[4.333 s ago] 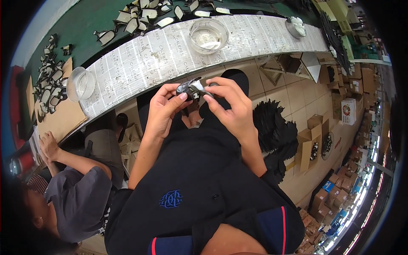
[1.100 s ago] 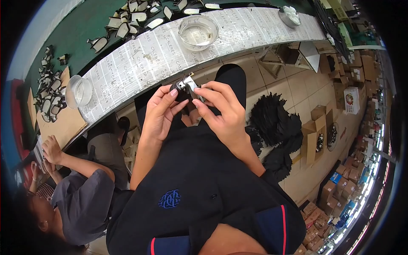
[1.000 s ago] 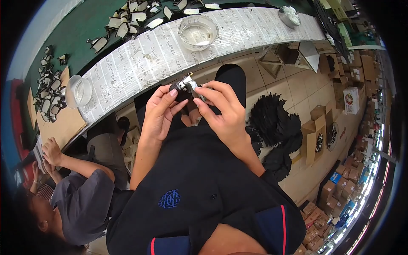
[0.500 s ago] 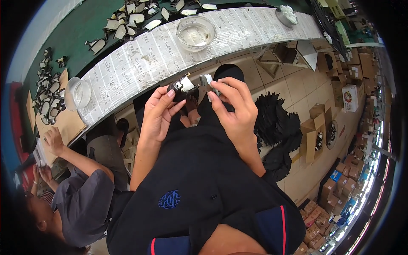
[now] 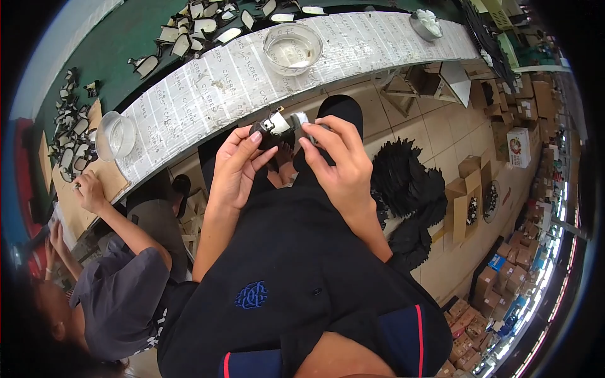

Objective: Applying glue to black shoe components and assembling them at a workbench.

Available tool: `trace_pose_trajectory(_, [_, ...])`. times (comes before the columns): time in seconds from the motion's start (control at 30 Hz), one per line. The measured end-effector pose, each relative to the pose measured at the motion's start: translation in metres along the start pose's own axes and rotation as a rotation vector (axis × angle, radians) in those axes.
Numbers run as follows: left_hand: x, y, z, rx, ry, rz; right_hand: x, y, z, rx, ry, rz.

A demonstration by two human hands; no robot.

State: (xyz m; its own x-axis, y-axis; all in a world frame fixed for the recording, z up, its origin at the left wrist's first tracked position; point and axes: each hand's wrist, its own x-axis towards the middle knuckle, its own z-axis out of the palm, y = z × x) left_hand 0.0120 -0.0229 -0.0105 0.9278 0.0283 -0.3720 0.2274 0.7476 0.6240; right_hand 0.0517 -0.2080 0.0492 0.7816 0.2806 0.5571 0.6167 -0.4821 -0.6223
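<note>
In front of my body, my left hand [image 5: 232, 170] pinches a small black piece with a white flap [image 5: 275, 124] and what looks like a shiny metal bit. Facing it, my right hand [image 5: 342, 157] holds a small grey-and-white piece [image 5: 299, 120] between thumb and fingers. The two pieces meet or nearly meet; I cannot tell whether they touch. Both hands are above my lap, just short of the table edge. Fingers hide part of each piece, so their exact kind is unclear.
A printed silver-white covering [image 5: 208, 101] lies along the table, bearing clear round bowls [image 5: 292, 50] and a small bowl of white material [image 5: 426, 26]. Black-and-cream parts [image 5: 183, 38] are heaped beyond. A co-worker's hand [image 5: 90, 191] rests left. Black strips [image 5: 409, 183] and an open carton [image 5: 465, 201] lie right.
My right hand has moved slightly left, bringing the grey-and-white piece against or close to the piece in my left hand. The co-worker's hand has shifted along the table.
</note>
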Motion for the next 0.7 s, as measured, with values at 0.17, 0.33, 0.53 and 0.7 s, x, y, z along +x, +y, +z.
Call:
trace_pose_trajectory(0.17, [-0.002,0.003,-0.001,-0.018,-0.031,0.013,0.003,0.006,-0.01,-0.016,0.062,0.026])
trace_pose_trajectory(0.33, [-0.006,0.004,-0.006,-0.209,-0.145,-0.018,-0.002,0.028,-0.025,0.185,0.179,0.302])
trace_pose_trajectory(0.53, [-0.01,-0.001,-0.008,-0.831,-0.554,-0.169,-0.037,0.08,-0.019,0.493,0.143,0.566])
trace_pose_trajectory(0.7, [-0.006,0.008,0.011,-0.939,-0.566,-0.244,-0.078,0.122,0.014,0.686,0.056,0.758])
